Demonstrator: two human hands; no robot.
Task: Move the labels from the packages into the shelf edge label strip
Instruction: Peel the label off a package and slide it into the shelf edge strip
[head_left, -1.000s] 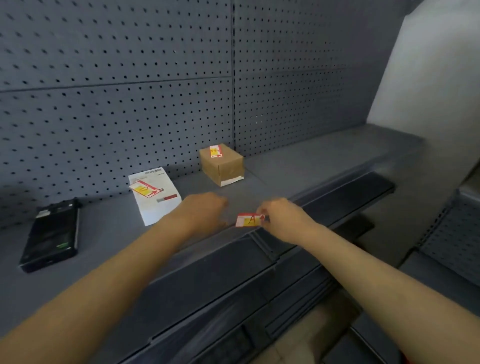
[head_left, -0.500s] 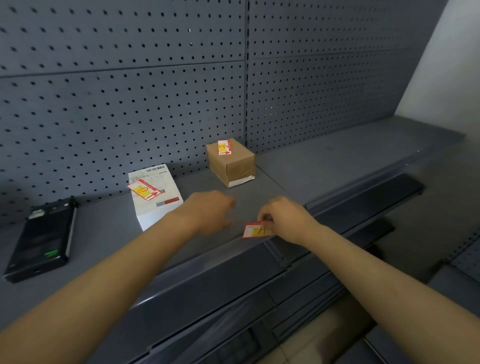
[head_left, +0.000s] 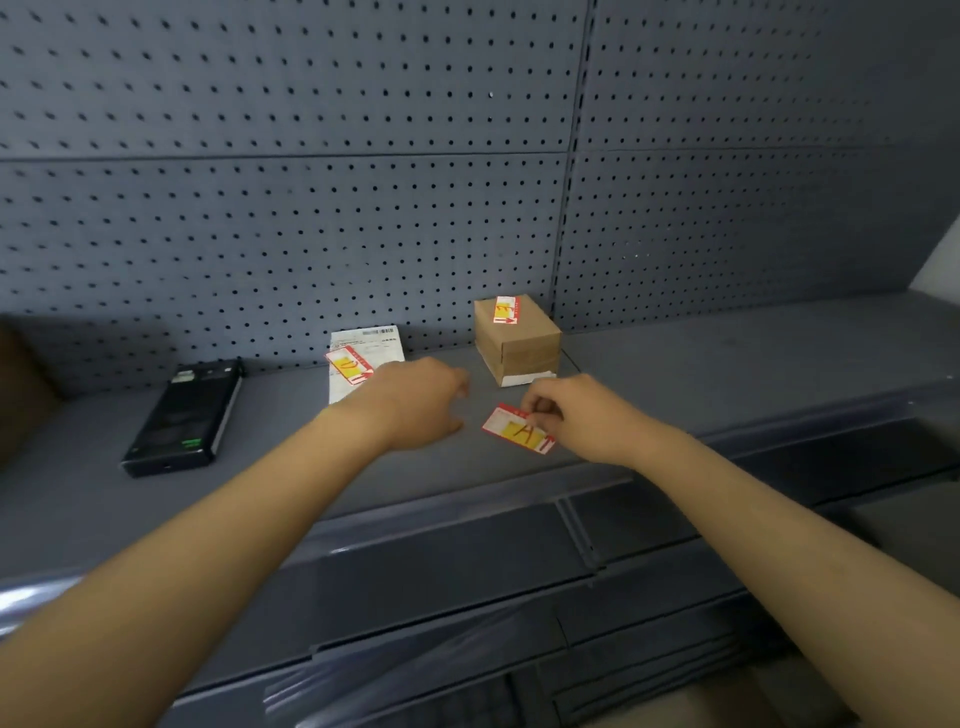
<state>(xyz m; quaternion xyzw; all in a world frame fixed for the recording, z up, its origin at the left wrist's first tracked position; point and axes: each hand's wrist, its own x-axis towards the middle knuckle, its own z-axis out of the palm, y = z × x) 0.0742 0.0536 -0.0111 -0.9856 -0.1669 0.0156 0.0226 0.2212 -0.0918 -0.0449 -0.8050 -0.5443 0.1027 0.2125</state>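
My right hand (head_left: 576, 415) pinches a red, white and yellow label marked "A" (head_left: 514, 428) just above the grey shelf (head_left: 727, 364), behind the label strip (head_left: 447, 525) along the shelf's front edge. Left of that label, my left hand (head_left: 421, 402) hovers over the shelf with loosely curled fingers and holds nothing. A second label (head_left: 349, 365) lies on the white package (head_left: 366, 353). A third label (head_left: 505, 310) lies on top of the brown cardboard box (head_left: 519, 340) at the back.
A black flat device (head_left: 184, 415) lies on the shelf at the left. Grey pegboard (head_left: 311, 208) forms the back wall. Lower shelf fronts (head_left: 467, 623) run below the strip. A brown object shows at the far left edge.
The camera view has tilted and shifted. My right hand has carried the "A" label a little back from the shelf's front edge. My left hand stays beside it.
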